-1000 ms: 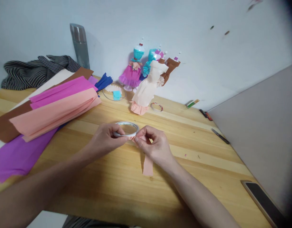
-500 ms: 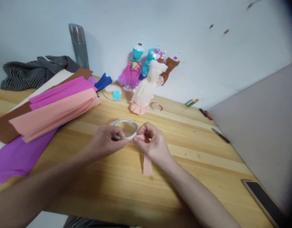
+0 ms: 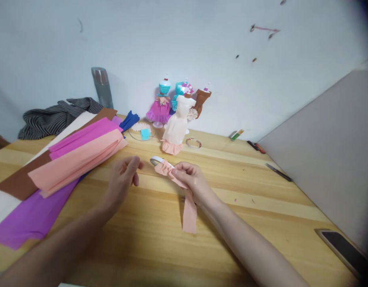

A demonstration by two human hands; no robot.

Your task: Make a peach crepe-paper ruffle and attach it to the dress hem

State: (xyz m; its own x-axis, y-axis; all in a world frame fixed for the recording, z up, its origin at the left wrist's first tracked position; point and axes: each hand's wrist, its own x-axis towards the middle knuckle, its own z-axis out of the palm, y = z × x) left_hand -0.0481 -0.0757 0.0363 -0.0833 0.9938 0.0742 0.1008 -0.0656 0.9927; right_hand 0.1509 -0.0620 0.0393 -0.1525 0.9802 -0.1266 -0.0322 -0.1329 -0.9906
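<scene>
My right hand [image 3: 189,180] pinches a strip of peach crepe paper [image 3: 189,211]; the pleated top sticks out past my fingers and the tail hangs down onto the wooden table [image 3: 262,207]. A white tape roll [image 3: 158,160] lies on the table just beyond the pleated end. My left hand [image 3: 123,179] hovers to the left of the roll with its fingers loosely apart and nothing in them.
Folded crepe sheets in peach [image 3: 79,161], magenta, purple [image 3: 31,217], brown and white lie at the left. Small doll forms in paper dresses [image 3: 175,125] stand by the wall. A steel flask [image 3: 102,87], striped cloth [image 3: 56,117], a phone [image 3: 344,251], a thin tool [image 3: 278,172] are around.
My left hand has let go of the tape roll, which now lies on the table. The right hand keeps the peach strip. The camera has tilted up a little.
</scene>
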